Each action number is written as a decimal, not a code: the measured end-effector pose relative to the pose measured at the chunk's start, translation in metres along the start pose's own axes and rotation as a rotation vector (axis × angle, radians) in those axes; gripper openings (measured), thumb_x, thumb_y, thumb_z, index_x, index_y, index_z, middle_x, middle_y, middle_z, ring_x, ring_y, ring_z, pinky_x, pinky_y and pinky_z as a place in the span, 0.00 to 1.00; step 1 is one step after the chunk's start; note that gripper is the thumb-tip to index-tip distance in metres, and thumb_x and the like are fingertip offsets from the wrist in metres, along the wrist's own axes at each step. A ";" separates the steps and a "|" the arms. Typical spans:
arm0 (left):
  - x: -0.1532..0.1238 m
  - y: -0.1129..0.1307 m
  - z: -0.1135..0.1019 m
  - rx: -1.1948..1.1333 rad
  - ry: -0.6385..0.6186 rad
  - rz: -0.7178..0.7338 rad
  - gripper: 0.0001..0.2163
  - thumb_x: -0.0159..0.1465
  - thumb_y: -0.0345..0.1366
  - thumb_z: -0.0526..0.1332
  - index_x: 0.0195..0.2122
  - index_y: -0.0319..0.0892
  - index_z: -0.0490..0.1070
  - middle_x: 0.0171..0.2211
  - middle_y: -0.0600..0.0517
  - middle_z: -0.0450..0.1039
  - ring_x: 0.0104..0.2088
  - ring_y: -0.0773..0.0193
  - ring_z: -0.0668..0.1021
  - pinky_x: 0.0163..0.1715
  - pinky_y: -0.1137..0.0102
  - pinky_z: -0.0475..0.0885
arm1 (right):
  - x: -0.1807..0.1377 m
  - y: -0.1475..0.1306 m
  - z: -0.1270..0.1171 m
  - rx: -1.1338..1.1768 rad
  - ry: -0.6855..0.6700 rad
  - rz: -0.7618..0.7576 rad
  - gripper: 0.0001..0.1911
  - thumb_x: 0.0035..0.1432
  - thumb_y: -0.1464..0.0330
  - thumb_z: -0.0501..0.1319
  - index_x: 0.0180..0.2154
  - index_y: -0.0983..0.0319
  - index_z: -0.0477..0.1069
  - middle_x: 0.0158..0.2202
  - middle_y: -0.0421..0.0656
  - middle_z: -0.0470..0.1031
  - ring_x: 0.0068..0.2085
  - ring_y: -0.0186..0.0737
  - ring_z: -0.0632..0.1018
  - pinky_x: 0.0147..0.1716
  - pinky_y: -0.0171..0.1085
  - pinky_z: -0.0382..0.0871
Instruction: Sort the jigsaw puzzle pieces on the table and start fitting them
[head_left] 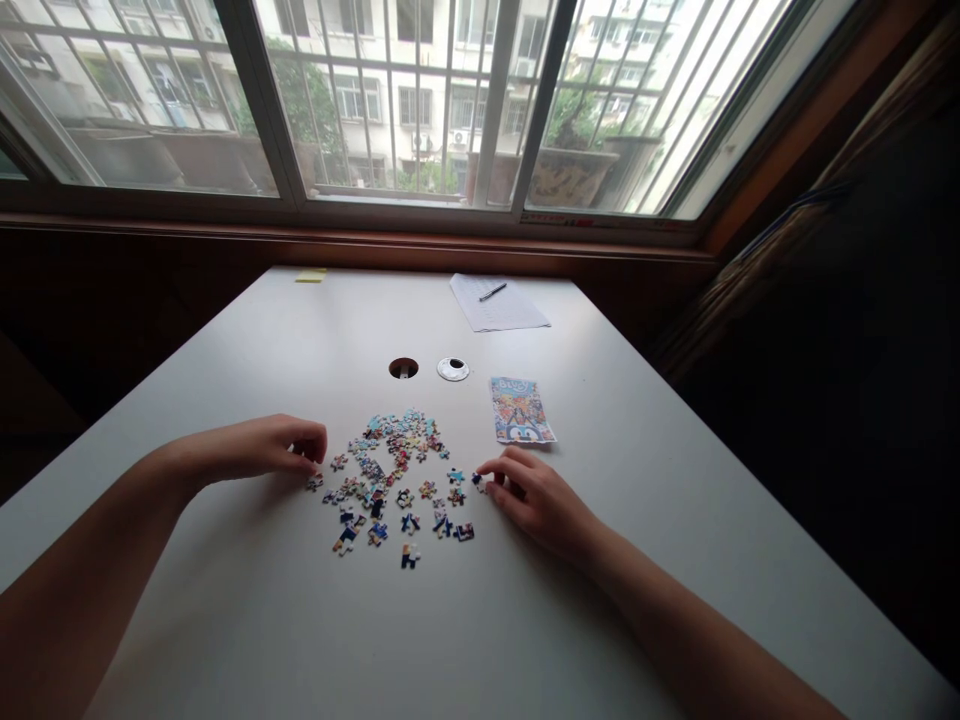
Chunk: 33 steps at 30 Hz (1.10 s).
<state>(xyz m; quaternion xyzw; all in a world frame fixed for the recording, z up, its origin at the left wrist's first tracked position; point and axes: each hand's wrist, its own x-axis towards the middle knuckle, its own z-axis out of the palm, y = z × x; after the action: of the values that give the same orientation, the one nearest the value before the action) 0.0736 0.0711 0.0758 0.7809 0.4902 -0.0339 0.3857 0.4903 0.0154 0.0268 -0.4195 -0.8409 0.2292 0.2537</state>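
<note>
Several small colourful jigsaw pieces (390,470) lie scattered on the white table (300,620). My left hand (289,445) rests at the left edge of the scatter, fingers curled in, fingertips by a loose piece (315,483). At the right edge, my right hand (529,490) has its fingers bent and pinched at a piece (478,481). A colourful reference picture (521,410) lies just beyond the right hand.
A round cable hole (403,368) and its white cap (453,369) sit beyond the pieces. A paper sheet (499,303) with a pen (493,292) and a yellow note pad (310,275) lie near the far edge, under the window. A dark curtain hangs at right.
</note>
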 end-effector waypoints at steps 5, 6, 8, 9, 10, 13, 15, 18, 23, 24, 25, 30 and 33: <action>0.000 -0.002 -0.003 -0.012 0.028 0.002 0.12 0.61 0.47 0.62 0.36 0.46 0.77 0.35 0.51 0.78 0.34 0.60 0.77 0.30 0.73 0.68 | 0.001 0.001 0.000 -0.001 -0.001 -0.002 0.10 0.66 0.70 0.58 0.46 0.58 0.76 0.38 0.44 0.73 0.35 0.38 0.74 0.37 0.38 0.70; 0.001 -0.004 -0.004 -0.013 0.052 0.003 0.12 0.62 0.48 0.61 0.37 0.45 0.77 0.36 0.51 0.78 0.35 0.60 0.77 0.31 0.73 0.68 | 0.001 0.001 0.000 -0.001 0.000 -0.001 0.10 0.66 0.70 0.58 0.46 0.58 0.76 0.38 0.44 0.73 0.35 0.38 0.74 0.37 0.38 0.70; 0.006 -0.010 -0.003 -0.026 0.141 0.020 0.14 0.64 0.49 0.60 0.39 0.44 0.77 0.36 0.50 0.78 0.35 0.60 0.77 0.33 0.72 0.69 | 0.001 0.001 0.000 -0.005 0.005 -0.001 0.09 0.67 0.69 0.58 0.46 0.58 0.76 0.38 0.44 0.73 0.35 0.38 0.74 0.36 0.37 0.70; 0.009 -0.014 -0.001 -0.040 0.205 0.036 0.16 0.64 0.50 0.60 0.39 0.44 0.77 0.35 0.50 0.77 0.35 0.60 0.76 0.33 0.72 0.70 | 0.001 0.001 0.000 -0.007 0.008 -0.001 0.09 0.67 0.69 0.58 0.46 0.58 0.76 0.38 0.44 0.73 0.35 0.38 0.75 0.36 0.37 0.70; 0.012 -0.018 0.001 -0.055 0.278 0.053 0.17 0.64 0.51 0.60 0.39 0.43 0.76 0.34 0.50 0.77 0.34 0.61 0.76 0.32 0.72 0.69 | 0.001 0.000 0.000 -0.008 0.011 0.000 0.09 0.67 0.69 0.58 0.46 0.58 0.76 0.38 0.44 0.74 0.35 0.38 0.75 0.36 0.37 0.70; 0.020 -0.029 0.011 -0.080 0.523 0.097 0.18 0.65 0.52 0.59 0.38 0.41 0.75 0.31 0.50 0.75 0.32 0.62 0.74 0.32 0.72 0.68 | 0.002 0.000 -0.001 -0.006 0.017 0.003 0.09 0.67 0.69 0.58 0.46 0.58 0.76 0.38 0.44 0.74 0.36 0.38 0.75 0.36 0.37 0.70; 0.023 -0.034 0.017 -0.092 0.639 0.120 0.18 0.66 0.52 0.59 0.38 0.40 0.74 0.31 0.50 0.75 0.32 0.63 0.73 0.33 0.72 0.68 | 0.002 0.001 -0.001 -0.003 0.020 0.005 0.10 0.67 0.69 0.58 0.46 0.58 0.76 0.38 0.44 0.74 0.36 0.38 0.75 0.36 0.37 0.70; 0.026 -0.036 0.023 -0.085 0.683 0.159 0.17 0.67 0.50 0.58 0.39 0.40 0.74 0.34 0.49 0.75 0.33 0.63 0.73 0.34 0.71 0.68 | 0.003 0.004 -0.001 -0.001 0.029 0.005 0.10 0.67 0.69 0.57 0.45 0.58 0.76 0.38 0.45 0.74 0.35 0.38 0.74 0.37 0.38 0.70; 0.028 -0.035 0.024 0.005 0.726 0.192 0.15 0.67 0.47 0.58 0.39 0.40 0.75 0.35 0.49 0.73 0.33 0.64 0.72 0.34 0.71 0.67 | 0.005 0.008 -0.002 0.029 0.081 -0.015 0.10 0.68 0.68 0.56 0.44 0.58 0.77 0.39 0.46 0.75 0.38 0.41 0.76 0.40 0.40 0.72; 0.028 -0.034 0.024 0.018 0.734 0.194 0.15 0.67 0.47 0.58 0.39 0.40 0.75 0.35 0.49 0.73 0.33 0.64 0.72 0.34 0.71 0.67 | 0.006 0.009 -0.002 0.037 0.090 -0.015 0.10 0.68 0.68 0.56 0.44 0.58 0.77 0.39 0.46 0.75 0.38 0.41 0.76 0.40 0.40 0.72; 0.029 -0.034 0.024 0.028 0.741 0.195 0.15 0.67 0.47 0.57 0.39 0.40 0.75 0.35 0.49 0.73 0.33 0.64 0.71 0.34 0.71 0.68 | 0.006 0.010 -0.002 0.042 0.096 -0.014 0.10 0.68 0.68 0.56 0.44 0.58 0.77 0.39 0.46 0.75 0.38 0.41 0.76 0.39 0.39 0.72; 0.032 -0.034 0.024 0.057 0.786 0.178 0.14 0.67 0.45 0.57 0.39 0.40 0.75 0.35 0.49 0.72 0.34 0.64 0.72 0.36 0.70 0.68 | 0.005 0.014 -0.003 0.044 0.106 -0.012 0.10 0.68 0.67 0.57 0.44 0.57 0.77 0.38 0.45 0.76 0.38 0.41 0.76 0.40 0.40 0.72; 0.034 -0.035 0.023 0.067 0.804 0.157 0.14 0.67 0.45 0.57 0.39 0.40 0.75 0.35 0.49 0.73 0.35 0.63 0.72 0.36 0.70 0.68 | 0.005 0.014 -0.003 0.055 0.109 -0.008 0.10 0.68 0.67 0.57 0.44 0.57 0.77 0.38 0.44 0.75 0.37 0.40 0.76 0.38 0.39 0.71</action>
<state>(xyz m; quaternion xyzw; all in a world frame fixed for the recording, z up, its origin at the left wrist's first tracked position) 0.0712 0.0896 0.0247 0.7792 0.5393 0.2876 0.1389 0.4982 0.0276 0.0217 -0.4208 -0.8208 0.2281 0.3116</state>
